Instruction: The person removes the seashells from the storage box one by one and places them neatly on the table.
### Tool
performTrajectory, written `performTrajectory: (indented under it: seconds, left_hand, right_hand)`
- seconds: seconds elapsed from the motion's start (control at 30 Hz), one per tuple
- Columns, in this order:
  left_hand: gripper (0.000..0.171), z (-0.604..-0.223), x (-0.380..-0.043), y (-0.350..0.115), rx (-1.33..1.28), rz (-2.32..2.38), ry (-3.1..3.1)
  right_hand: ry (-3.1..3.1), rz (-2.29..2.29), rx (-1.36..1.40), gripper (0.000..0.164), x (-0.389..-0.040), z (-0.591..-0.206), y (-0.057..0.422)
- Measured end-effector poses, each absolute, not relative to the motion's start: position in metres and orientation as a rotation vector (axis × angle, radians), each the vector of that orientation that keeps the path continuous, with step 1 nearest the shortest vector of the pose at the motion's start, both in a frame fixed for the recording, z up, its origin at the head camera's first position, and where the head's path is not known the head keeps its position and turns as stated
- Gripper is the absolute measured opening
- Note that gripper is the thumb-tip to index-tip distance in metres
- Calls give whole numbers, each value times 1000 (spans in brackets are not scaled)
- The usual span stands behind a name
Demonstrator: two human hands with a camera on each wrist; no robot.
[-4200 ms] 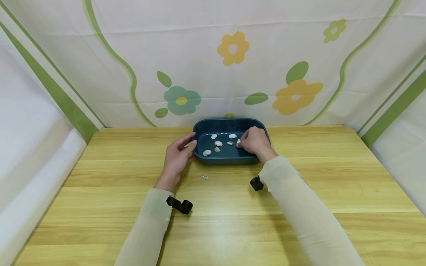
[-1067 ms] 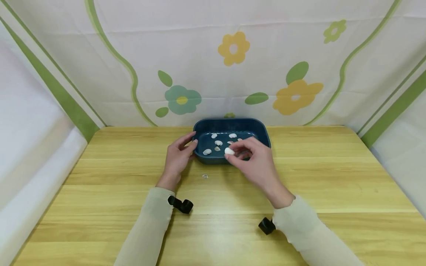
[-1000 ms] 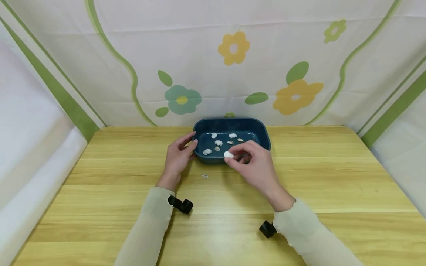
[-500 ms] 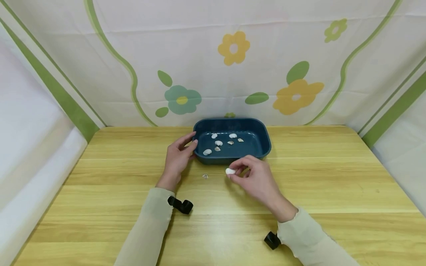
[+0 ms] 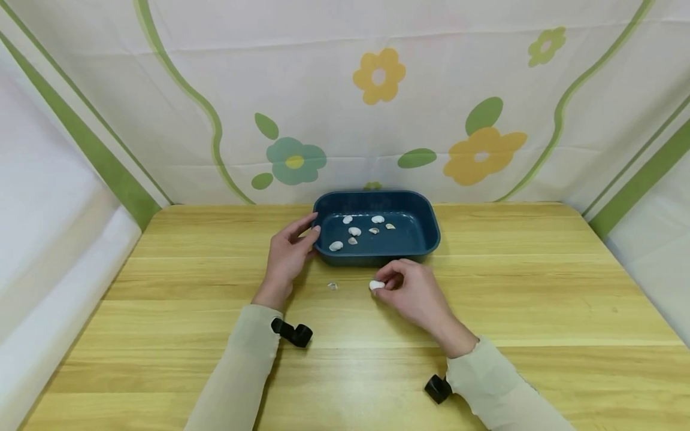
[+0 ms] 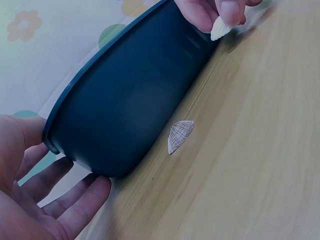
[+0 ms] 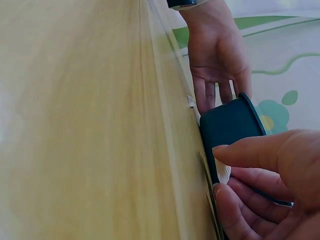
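Observation:
My right hand (image 5: 416, 294) pinches a white seashell (image 5: 375, 285) between thumb and fingers, low over the table just in front of the blue tray. The right wrist view shows the ribbed shell (image 7: 223, 171) between thumb and fingertips. My left hand (image 5: 287, 256) rests against the left end of the tray (image 5: 377, 260), its fingers fairly straight along the outer wall. In the left wrist view the fingertips touch the wall near its base. A small patterned shell (image 6: 181, 136) lies on the table before the tray, left of the held one. Several shells (image 5: 354, 231) lie inside the tray.
The wooden table (image 5: 345, 371) runs back to a white flowered cloth (image 5: 334, 90), close behind the tray. Each wrist wears a black camera mount (image 5: 293, 333). Inside the tray, the shells are mostly toward its left and middle.
My right hand has lifted the white shell out of the tray, brought it forward over the front rim and lowered it toward the table. My left hand has stayed at the tray.

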State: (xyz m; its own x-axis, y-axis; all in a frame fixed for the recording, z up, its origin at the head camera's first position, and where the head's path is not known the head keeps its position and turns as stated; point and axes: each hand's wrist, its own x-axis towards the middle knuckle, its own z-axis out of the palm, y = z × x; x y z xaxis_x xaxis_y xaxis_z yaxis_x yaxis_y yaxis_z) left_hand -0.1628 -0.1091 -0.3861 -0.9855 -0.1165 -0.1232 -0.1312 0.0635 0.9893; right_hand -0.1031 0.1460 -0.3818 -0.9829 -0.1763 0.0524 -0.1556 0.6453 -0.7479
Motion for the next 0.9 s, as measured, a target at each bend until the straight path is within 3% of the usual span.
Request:
performTrajectory:
  seconds: [0.9]
  left_hand:
    - [38, -386, -164, -109, -260, 2141, 2267]
  right_hand:
    - [2853, -1217, -294, 14, -109, -388, 144]
